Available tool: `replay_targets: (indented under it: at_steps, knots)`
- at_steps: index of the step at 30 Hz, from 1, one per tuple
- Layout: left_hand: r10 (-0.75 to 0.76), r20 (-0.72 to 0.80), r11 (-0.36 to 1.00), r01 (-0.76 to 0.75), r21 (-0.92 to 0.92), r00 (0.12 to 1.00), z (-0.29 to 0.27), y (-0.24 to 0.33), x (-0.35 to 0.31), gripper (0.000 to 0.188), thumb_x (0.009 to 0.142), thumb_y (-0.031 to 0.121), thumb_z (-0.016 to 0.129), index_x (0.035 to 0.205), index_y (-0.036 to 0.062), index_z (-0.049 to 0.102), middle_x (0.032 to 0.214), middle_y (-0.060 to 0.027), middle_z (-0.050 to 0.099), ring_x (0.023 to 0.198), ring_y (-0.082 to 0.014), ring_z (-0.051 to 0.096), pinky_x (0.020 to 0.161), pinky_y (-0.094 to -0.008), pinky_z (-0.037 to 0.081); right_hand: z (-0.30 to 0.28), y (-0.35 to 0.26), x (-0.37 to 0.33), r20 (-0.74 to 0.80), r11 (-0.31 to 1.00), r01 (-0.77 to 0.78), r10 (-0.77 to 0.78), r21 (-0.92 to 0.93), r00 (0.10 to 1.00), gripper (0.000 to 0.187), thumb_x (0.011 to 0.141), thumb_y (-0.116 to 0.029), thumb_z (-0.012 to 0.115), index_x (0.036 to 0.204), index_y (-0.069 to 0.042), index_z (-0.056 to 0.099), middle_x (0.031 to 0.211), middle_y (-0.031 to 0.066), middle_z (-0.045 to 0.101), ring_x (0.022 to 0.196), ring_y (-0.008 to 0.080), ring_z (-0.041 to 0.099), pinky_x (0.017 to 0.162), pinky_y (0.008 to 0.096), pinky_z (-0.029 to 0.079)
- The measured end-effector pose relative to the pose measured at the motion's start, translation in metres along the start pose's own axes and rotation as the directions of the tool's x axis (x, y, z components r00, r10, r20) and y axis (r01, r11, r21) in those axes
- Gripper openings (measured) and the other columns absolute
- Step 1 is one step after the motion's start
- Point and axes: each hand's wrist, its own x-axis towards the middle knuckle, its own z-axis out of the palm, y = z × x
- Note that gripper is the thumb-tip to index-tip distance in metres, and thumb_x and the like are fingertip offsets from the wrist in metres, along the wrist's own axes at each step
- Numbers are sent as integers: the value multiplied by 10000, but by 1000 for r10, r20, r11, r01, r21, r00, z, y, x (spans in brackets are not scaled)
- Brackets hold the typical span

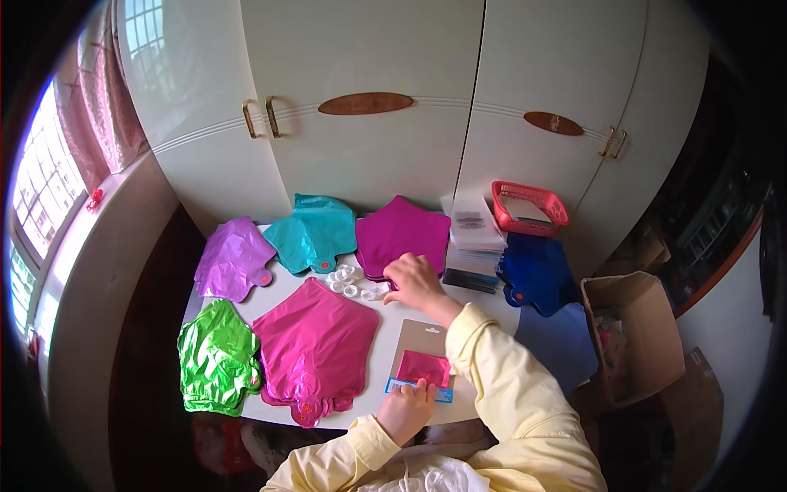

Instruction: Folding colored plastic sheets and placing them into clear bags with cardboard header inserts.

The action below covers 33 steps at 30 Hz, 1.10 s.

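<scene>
Near left hand [407, 412] gripping a clear packet [419, 341] — far right hand [415, 283] by white rolls [343, 278], cannot tell its grip

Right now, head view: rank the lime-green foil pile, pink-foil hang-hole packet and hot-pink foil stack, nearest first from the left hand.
From the left hand:
1. Pink-foil hang-hole packet: under its fingertips.
2. Hot-pink foil stack: to its left.
3. Lime-green foil pile: farther left, table edge.

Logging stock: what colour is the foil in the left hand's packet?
The foil is bright pink, clearest in the head view.
</scene>
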Motion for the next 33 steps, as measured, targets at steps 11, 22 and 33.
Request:
replay_targets:
  at_steps: [11, 22, 33]
  knots:
    - [-10, -2, 1000, 10, 3, 1000, -4, 0, 0, 292, 760, 173, 575, 1019, 58, 646, 1012, -85, 660, 663, -178, 602, 519, -314, 518, -69, 135, -32, 469, 836, -434, 549, -337, 692, 620, 831, -477, 573, 1321, -115, 461, 1386, 105, 458, 1359, 287, 319, 1099, 598, 132]
    - [37, -4, 998, -37, 41, 999, -7, 1, 2, 288, 756, 172, 576, 998, 24, 622, 1001, -108, 656, 673, -180, 610, 558, -314, 527, -77, 142, -61, 63, 921, -226, 258, -318, 964, 105, 800, -195, 631, 865, -149, 700, 764, 72, 676, 819, 236, 640, 907, 412, 371]
    - [53, 12, 998, -53, 33, 999, -7, 3, 2, 309, 745, 161, 584, 993, -18, 621, 939, -128, 655, 720, -185, 615, 550, -295, 512, -86, 131, -67, -90, 926, -273, 259, -262, 962, 184, 718, -247, 733, 686, -109, 615, 651, 66, 641, 658, 254, 623, 662, 373, 436]
